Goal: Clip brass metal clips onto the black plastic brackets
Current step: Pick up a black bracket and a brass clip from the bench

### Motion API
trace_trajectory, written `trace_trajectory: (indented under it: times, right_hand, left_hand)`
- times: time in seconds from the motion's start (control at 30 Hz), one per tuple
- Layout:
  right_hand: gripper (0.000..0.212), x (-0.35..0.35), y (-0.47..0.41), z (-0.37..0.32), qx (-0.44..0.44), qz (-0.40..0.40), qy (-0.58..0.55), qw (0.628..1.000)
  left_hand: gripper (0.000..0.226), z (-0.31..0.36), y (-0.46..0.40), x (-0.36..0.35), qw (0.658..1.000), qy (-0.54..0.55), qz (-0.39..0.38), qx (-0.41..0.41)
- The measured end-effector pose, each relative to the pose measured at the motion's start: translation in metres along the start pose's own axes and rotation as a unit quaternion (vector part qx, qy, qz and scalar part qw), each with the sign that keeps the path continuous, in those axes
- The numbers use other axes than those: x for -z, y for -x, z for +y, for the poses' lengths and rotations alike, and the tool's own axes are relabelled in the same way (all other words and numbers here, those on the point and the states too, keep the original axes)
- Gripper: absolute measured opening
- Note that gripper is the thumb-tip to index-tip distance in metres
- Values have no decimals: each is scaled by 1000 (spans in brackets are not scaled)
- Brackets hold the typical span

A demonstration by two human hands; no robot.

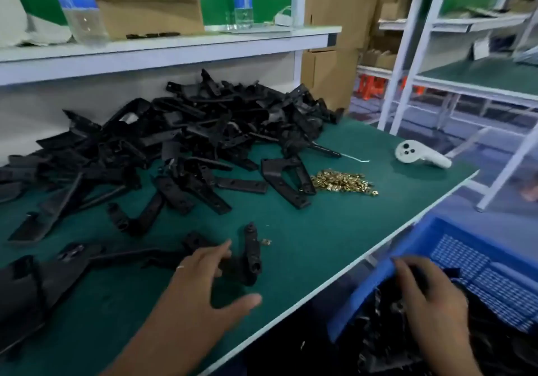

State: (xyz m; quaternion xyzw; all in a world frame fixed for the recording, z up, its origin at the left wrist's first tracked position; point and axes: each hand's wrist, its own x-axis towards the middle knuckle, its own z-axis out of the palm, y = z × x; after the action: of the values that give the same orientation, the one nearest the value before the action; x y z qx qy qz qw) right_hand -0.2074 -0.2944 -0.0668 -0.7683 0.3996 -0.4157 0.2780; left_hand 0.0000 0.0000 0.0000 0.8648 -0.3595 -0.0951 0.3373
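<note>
Green felt covers the long desk [305, 259], which runs under a white shelf [174, 43] carrying two clear plastic water bottles and an open cardboard box. Across the back and left of the desk sprawls a big heap of black plastic brackets [186, 131], with more lying loose toward the near edge. Just off the desk's right edge sits a blue plastic crate [378, 273] with black parts piled inside. The person's right hand [431, 297] reaches into that crate, fingers curled down among the black parts, though I cannot tell whether the grip has closed on one. The left hand [209, 282] hovers low over the desk, its grip spread wide, fingertips at a single black bracket [251, 255] lying near the front. A small pile of brass metal clips [342, 183] lies right of the heap, beside a triangular bracket. One stray brass clip [265, 241] rests just beside the single bracket. A white handheld controller [419, 154] lies well apart, near the desk's far right edge.
</note>
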Motion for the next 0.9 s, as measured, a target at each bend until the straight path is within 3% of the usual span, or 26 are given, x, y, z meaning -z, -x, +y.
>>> trace_trajectory:
  times: [0.07, 0.1, 0.2, 0.27, 0.33, 0.4, 0.5, 0.6, 0.7, 0.9]
  right_hand:
    - [8, -17, -45, -25, 13, 33, 5, 999]
    - [8, -26, -71, -27, 16, 32, 15, 999]
    - [29, -52, -131, -27, -29, -49, 87, 995]
    - [28, -68, -146, -14, -20, -83, 129, 988]
    - [21, -79, -151, -8, -8, -68, 141, 988]
    - [15, -84, -153, -7, -13, -42, 133, 990]
    - [6, -82, -143, -11, -12, -29, 127, 991]
    - [9, -80, -117, -23, -2, -41, 123, 992]
    - [4, -81, -76, -48, 13, -40, 71, 997]
    - [19, -98, 11, -103, -73, -62, -191, 977]
  left_hand:
    - [118, 10, -16, -17, 998, -43, -34, 39]
    - [121, 11, -22, -27, 996, -74, -37, 36]
    - [104, 13, -32, -39, 992, -125, -1, -12]
    - [92, 6, -37, -40, 990, -134, 15, -39]
    - [91, -3, -41, -37, 993, -100, 8, -62]
    - [100, -17, -46, -30, 993, -62, -52, -89]
    - [94, -33, -46, -15, 984, 30, -148, -92]
    - [85, -41, -48, -5, 975, 120, -161, -97]
    - [82, -42, -48, -7, 976, 122, -137, -120]
    - [78, -40, -42, 2, 987, 125, -13, -99]
